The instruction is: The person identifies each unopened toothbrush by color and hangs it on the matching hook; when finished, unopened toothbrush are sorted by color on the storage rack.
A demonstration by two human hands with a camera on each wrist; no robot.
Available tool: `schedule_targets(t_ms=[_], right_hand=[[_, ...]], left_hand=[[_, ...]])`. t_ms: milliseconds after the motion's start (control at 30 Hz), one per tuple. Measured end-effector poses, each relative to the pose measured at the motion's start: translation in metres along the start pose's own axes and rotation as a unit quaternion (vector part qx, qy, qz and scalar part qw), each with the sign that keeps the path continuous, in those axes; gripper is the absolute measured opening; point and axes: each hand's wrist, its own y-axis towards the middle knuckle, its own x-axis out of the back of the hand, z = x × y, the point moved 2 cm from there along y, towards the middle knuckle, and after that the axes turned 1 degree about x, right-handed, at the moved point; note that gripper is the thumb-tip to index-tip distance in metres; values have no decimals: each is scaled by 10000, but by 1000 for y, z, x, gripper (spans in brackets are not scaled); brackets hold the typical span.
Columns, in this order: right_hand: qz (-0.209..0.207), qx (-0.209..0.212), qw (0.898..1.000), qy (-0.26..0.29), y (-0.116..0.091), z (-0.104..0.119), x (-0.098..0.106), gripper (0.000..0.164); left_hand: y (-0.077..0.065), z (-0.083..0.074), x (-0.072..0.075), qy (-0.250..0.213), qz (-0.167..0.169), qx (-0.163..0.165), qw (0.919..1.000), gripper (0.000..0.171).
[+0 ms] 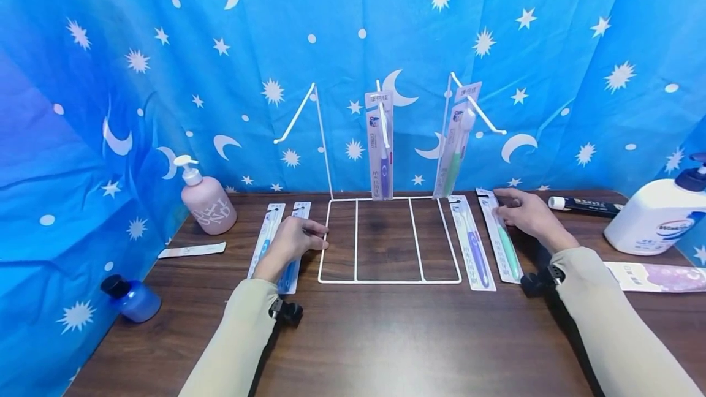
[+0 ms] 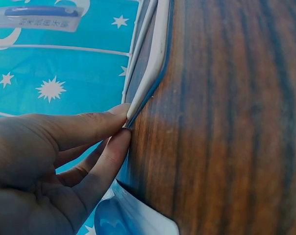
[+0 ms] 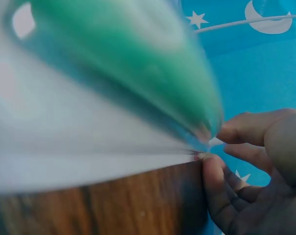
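A white wire rack point(image 1: 388, 282) with hooked uprights stands on the table. My left hand point(image 1: 289, 239) pinches its left base wire point(image 2: 153, 63) between thumb and finger, as the left wrist view shows. Under that arm lie two packaged blue toothbrushes, one point(image 1: 267, 231) farther left, the other point(image 1: 288, 280) nearer the rack. With thumb and fingers, my right hand point(image 1: 532, 216) pinches the upper edge of a packaged green toothbrush point(image 1: 508, 253). Beside it lies a packaged purple toothbrush point(image 1: 477, 256). On the rack's hooks hang another purple toothbrush pack point(image 1: 380, 152) and another green one point(image 1: 455, 146).
At left are a pink pump bottle point(image 1: 209, 204), a white sachet point(image 1: 192, 250) and a blue bottle point(image 1: 138, 302). To the right are a black toothpaste tube point(image 1: 587, 206), a white pump bottle point(image 1: 653, 216) and a pink packet point(image 1: 659, 277). A blue curtain point(image 1: 353, 11) backs the table.
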Motion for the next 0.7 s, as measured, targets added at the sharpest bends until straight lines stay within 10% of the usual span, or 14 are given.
schedule_targets(t_ms=[700], right_hand=[[-351, -301, 9988, -134, 0, 0, -1, 72]], left_hand=[[1, 0, 1, 39, 84, 70, 9999, 23]])
